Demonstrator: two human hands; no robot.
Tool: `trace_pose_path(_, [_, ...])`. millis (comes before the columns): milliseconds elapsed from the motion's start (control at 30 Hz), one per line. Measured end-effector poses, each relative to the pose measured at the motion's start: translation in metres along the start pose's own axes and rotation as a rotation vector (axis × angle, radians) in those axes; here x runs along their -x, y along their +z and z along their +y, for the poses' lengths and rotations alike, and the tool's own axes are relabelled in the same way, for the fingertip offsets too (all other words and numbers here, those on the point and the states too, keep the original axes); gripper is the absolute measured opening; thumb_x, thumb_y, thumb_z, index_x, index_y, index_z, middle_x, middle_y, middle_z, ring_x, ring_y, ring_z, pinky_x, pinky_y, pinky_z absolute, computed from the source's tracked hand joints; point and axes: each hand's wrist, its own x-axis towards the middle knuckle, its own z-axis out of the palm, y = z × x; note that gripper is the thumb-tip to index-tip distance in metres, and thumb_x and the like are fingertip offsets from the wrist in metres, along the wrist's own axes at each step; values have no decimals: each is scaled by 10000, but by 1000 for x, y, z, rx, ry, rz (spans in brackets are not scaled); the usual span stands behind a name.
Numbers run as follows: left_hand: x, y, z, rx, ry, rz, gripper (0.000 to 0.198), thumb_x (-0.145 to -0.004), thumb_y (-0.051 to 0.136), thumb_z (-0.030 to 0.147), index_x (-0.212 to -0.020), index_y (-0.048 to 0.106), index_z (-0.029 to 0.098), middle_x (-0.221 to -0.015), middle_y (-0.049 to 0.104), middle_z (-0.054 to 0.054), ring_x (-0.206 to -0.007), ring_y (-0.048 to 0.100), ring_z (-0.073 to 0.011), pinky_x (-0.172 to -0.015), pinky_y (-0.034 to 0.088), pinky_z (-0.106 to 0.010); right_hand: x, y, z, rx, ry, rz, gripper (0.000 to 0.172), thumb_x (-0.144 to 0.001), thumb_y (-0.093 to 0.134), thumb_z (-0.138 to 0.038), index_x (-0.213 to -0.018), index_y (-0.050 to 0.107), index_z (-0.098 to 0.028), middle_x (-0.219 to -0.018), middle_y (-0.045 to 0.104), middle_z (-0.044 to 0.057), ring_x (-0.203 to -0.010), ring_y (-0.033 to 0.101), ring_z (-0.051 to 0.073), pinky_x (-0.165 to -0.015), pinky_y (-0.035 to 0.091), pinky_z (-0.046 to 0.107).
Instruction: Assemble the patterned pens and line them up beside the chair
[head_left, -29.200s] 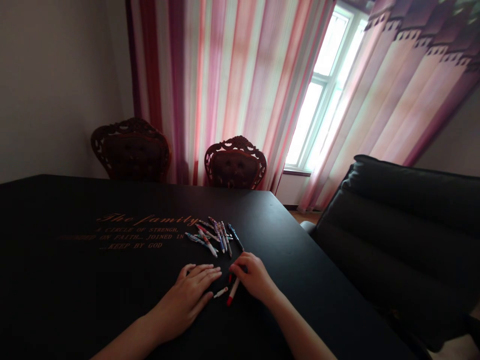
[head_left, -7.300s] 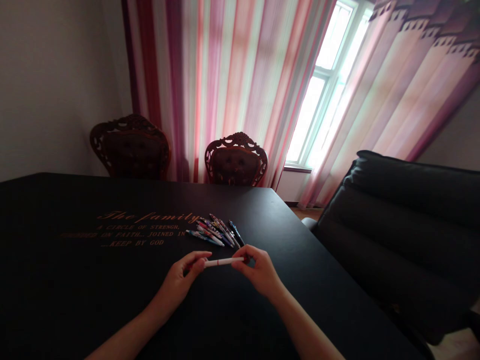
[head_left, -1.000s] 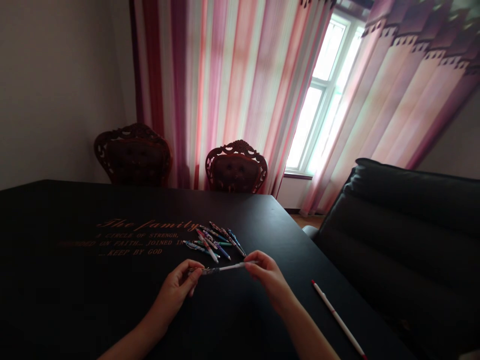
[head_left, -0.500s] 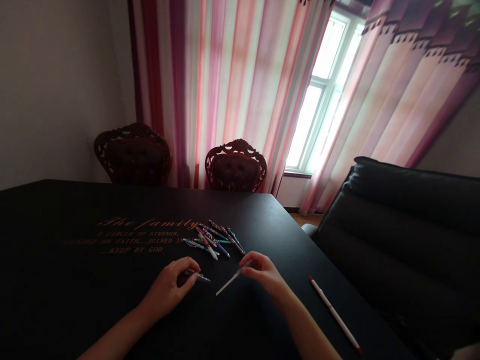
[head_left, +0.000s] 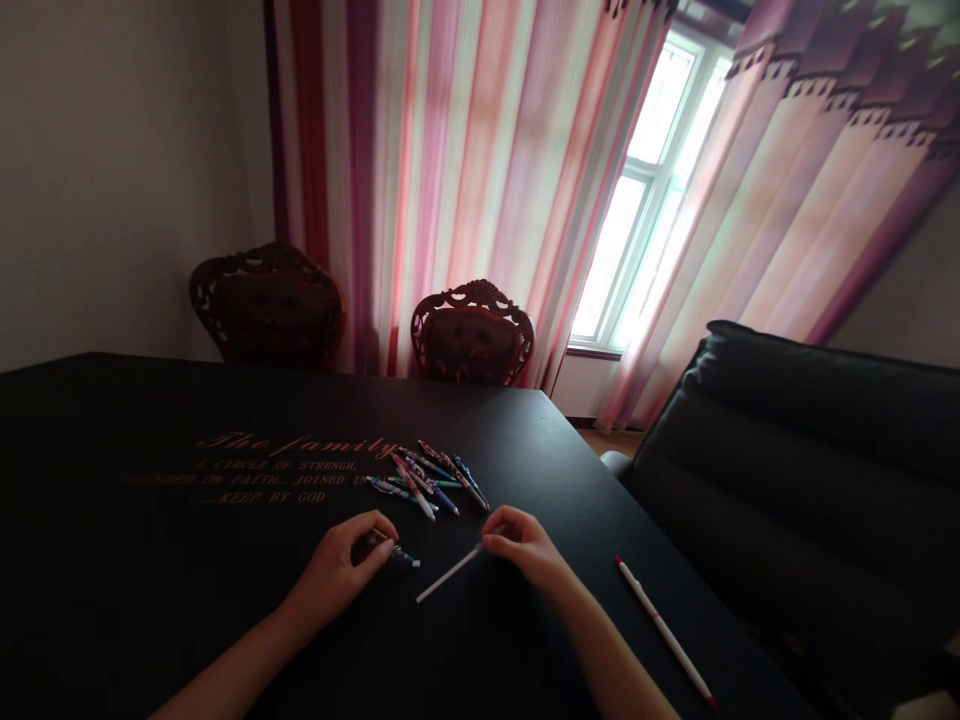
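Note:
My left hand [head_left: 346, 556] is closed around a pen, whose greenish, shiny end [head_left: 408, 559] pokes out past the thumb toward the right. The rest of that pen is hidden by the fingers. Between thumb and fingertips, my right hand [head_left: 527, 546] pinches a thin white pen refill [head_left: 447, 577], which slants down to the left with its free end just over or on the table. A small gap separates the refill from the pen. Just beyond both hands lies a loose pile of several patterned pens [head_left: 427, 482].
The black table [head_left: 187, 600] carries gold lettering [head_left: 277, 467] at left. To the right, a white pen with red ends [head_left: 664, 630] lies near the table edge. Two carved chairs [head_left: 472, 335] stand behind, and a black leather seat [head_left: 810, 480] is at right.
The refill's free end has moved a little down and left, with more of its length showing. The pen in my left hand has turned slightly. Both hands stay nearly in place.

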Motion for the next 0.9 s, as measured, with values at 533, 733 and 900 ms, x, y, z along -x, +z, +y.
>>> trace_pose_path(533, [-4,-1,-10,147,-84,117,176,-781,614,339,-694,637,189,-637,581,27,-626,541,-173,-609,422,-255,14,15,-14,608,-211,-171,300,-614,779,-159,-901,720,-226,-933,602,22,-946,516,210,-851,402,313])
trace_pose_path(733, [-5,-1,-13,160,-92,166,174,-789,611,346,-711,631,192,-664,602,16,-661,562,-184,-633,441,-261,16,26,-14,633,-241,-186,243,-664,789,-182,-889,730,-253,-980,588,24,-995,506,216,-930,372,352])
trace_pose_path(900, [-2,3,-4,215,-88,125,165,-820,625,361,-864,633,202,-748,661,5,-666,610,-175,-664,474,-273,15,22,-12,585,-226,-185,292,-664,752,-95,-914,726,-243,-998,592,29,-989,525,211,-887,410,324])
